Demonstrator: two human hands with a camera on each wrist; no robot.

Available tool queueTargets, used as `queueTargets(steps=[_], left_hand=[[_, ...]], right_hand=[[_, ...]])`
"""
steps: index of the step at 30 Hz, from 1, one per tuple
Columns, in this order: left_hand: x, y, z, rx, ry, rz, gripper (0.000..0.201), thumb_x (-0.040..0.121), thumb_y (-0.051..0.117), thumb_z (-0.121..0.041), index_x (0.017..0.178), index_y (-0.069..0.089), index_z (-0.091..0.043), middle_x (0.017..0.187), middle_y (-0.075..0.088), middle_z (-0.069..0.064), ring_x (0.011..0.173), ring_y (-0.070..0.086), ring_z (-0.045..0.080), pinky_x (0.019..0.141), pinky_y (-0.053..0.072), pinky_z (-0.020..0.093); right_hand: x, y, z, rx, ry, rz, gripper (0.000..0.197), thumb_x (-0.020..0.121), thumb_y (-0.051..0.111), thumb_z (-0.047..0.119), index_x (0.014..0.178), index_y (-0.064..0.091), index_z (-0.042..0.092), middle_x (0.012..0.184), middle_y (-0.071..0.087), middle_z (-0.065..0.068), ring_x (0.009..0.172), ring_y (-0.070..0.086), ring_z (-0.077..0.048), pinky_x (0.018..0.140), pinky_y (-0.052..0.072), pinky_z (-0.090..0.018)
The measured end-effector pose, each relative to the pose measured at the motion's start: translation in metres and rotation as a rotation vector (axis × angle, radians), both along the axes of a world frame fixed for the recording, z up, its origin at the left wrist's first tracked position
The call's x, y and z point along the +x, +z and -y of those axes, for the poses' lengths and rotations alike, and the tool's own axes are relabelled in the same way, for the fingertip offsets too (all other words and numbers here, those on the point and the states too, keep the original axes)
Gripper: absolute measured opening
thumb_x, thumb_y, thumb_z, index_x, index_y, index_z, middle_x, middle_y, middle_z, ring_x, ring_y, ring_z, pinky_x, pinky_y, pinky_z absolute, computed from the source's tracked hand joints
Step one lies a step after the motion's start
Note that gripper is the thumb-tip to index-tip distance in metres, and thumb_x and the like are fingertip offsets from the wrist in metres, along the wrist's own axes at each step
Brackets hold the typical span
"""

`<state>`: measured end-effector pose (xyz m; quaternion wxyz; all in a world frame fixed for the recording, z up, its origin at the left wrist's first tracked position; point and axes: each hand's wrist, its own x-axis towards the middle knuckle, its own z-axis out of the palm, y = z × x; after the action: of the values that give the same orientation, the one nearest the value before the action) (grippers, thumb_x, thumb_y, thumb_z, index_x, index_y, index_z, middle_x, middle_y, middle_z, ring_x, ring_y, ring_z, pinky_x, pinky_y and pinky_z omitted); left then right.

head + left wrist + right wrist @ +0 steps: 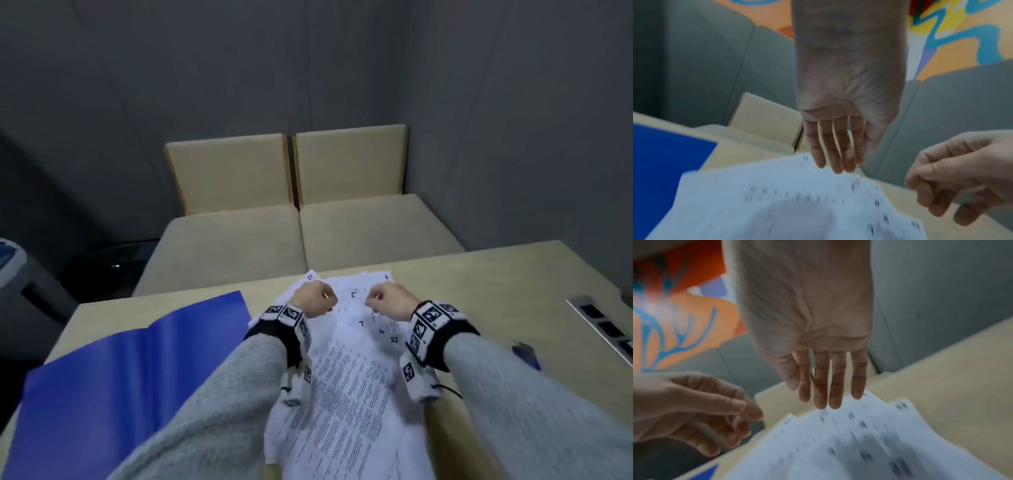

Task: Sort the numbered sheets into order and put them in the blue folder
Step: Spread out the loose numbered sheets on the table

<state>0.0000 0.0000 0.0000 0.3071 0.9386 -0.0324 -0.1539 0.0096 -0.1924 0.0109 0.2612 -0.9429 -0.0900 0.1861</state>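
A fanned pile of printed sheets [352, 377] with handwritten numbers such as 5, 7, 17 and 22 lies on the table in front of me. To its left, the blue folder [120, 370] lies open. My left hand [315, 298] and right hand [390, 301] hover close together over the far end of the pile. In the left wrist view the left hand [838, 165] points its relaxed fingers down at the sheets [787, 203] and holds nothing. The right hand [828, 402] does the same above the sheets [859, 443]. Whether the fingertips touch the paper is blurred.
The beige table [479, 281] runs on to the right, where a socket strip [603, 325] is set into it and a small blue object [525, 353] lies near my right sleeve. Two beige bench seats [308, 240] stand beyond the far edge against grey walls.
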Motion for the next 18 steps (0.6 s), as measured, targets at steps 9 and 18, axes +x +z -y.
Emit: queueTargets(steps=[9, 18], left_hand=[[-0.023, -0.088, 0.03, 0.45, -0.237, 0.039, 0.065, 0.084, 0.064, -0.028, 0.14, 0.031, -0.019, 0.143, 0.036, 0.007, 0.133, 0.03, 0.027, 0.111, 0.027, 0.051], [-0.029, -0.101, 0.014, 0.469, -0.288, 0.098, 0.054, 0.079, 0.068, -0.042, 0.119, 0.043, -0.016, 0.12, 0.045, 0.006, 0.109, 0.044, 0.025, 0.092, 0.042, 0.038]], right_hand=[[-0.062, -0.101, 0.037, -0.274, -0.154, -0.134, 0.053, 0.08, 0.067, 0.032, 0.125, 0.041, 0.024, 0.126, 0.037, -0.003, 0.12, 0.038, -0.022, 0.1, 0.039, -0.042], [-0.069, -0.114, 0.037, -0.241, -0.32, -0.057, 0.053, 0.067, 0.075, 0.046, 0.103, 0.042, 0.025, 0.115, 0.039, 0.0, 0.113, 0.036, -0.021, 0.091, 0.04, -0.036]])
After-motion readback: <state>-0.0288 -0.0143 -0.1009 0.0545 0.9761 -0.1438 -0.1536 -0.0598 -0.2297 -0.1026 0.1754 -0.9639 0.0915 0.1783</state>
